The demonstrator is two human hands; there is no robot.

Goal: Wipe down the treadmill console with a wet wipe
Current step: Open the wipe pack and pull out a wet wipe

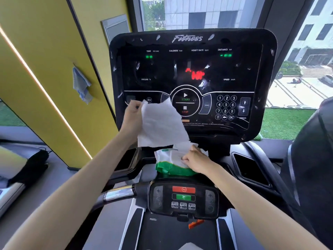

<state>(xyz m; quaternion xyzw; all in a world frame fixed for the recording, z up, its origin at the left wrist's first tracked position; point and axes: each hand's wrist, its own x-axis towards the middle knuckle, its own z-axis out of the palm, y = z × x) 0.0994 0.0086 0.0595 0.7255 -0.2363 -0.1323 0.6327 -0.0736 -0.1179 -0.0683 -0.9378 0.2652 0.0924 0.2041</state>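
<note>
The wipe (pixel 160 123) is plain white. The pack (pixel 173 168) is white on top and green below. The console (pixel 234 69) is black with white words and numbers, small green lights and red letters in the middle. The small panel (pixel 201 212) is black with a red button (pixel 183 189) and a green button (pixel 183 197). The wall (pixel 45 51) is yellow, and the cloth (pixel 81 85) on it is blue.

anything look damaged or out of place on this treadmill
Yes. The clear film on the console looks wrinkled and peeling, with pale torn flecks around the black bezel. An orange clip dangles crooked under the lower control panel, and a white sheet lies loose on the belt.
</note>
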